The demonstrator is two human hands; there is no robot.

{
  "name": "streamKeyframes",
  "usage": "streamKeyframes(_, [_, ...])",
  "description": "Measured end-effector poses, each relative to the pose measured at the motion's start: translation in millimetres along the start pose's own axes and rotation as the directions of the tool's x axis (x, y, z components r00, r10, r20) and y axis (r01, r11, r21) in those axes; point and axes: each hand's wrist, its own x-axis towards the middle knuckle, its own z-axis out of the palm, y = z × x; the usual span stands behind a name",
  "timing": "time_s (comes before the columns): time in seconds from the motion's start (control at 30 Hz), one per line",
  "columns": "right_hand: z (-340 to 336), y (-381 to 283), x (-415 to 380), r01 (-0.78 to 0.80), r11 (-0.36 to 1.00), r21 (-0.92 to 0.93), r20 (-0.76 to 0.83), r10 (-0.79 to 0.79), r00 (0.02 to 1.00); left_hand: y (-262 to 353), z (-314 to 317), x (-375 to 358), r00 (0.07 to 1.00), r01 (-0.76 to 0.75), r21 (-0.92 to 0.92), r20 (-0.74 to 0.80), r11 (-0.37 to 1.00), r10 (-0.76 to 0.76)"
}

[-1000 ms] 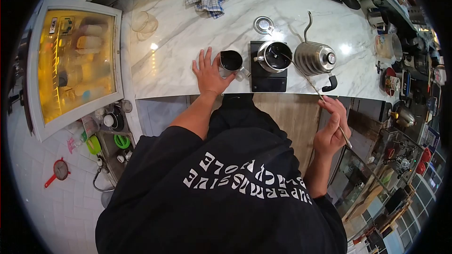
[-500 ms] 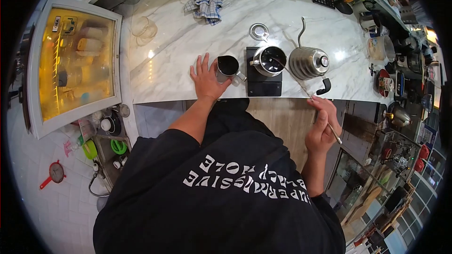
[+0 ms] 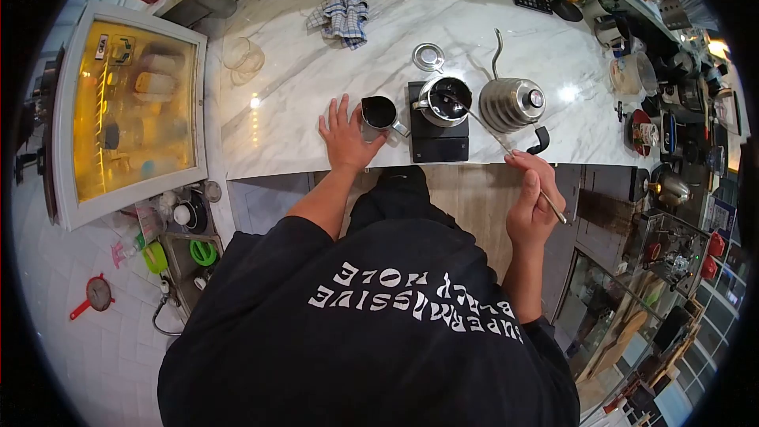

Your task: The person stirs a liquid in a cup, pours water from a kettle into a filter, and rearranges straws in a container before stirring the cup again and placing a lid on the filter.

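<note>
On marble counter (image 3: 300,103), one pitcher (image 3: 379,115), one kettle (image 3: 510,103), left hand (image 3: 345,138) fingers spread, right hand (image 3: 531,205) fingers pinching one stirrer (image 3: 498,138)

We see a glossy white marble counter (image 3: 300,103) with grey veins, catching lamp glare. The gooseneck kettle (image 3: 510,103) is ribbed, polished metal; the small pitcher (image 3: 379,115) and the pot (image 3: 444,100) look like brushed steel (dark inside). The scale (image 3: 437,141) under the pot is matt black. The checked cloth (image 3: 341,16) is soft woven fabric.
</note>
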Motion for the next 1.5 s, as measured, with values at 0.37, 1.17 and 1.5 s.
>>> streamKeyframes(0.37, [-4, 2, 1, 0.019, 0.999, -0.034, 0.034, -0.018, 0.999, -1, -1, -2, 0.999, -0.02, -0.065, -0.05, 0.998, 0.016])
streamKeyframes(1.17, [-2, -8, -7, -0.011, 1.0, -0.017, 0.001, 0.011, 1.0, 1, -2, -3, 1.0, -0.002, -0.026, -0.029, 1.0, 0.001])
streamKeyframes(1.5, [-1, -6, -8, -0.025, 1.0, 0.009, -0.039, 0.026, 0.999, 1, -3, -4, 1.0, -0.008, -0.028, -0.025, 1.0, 0.007])
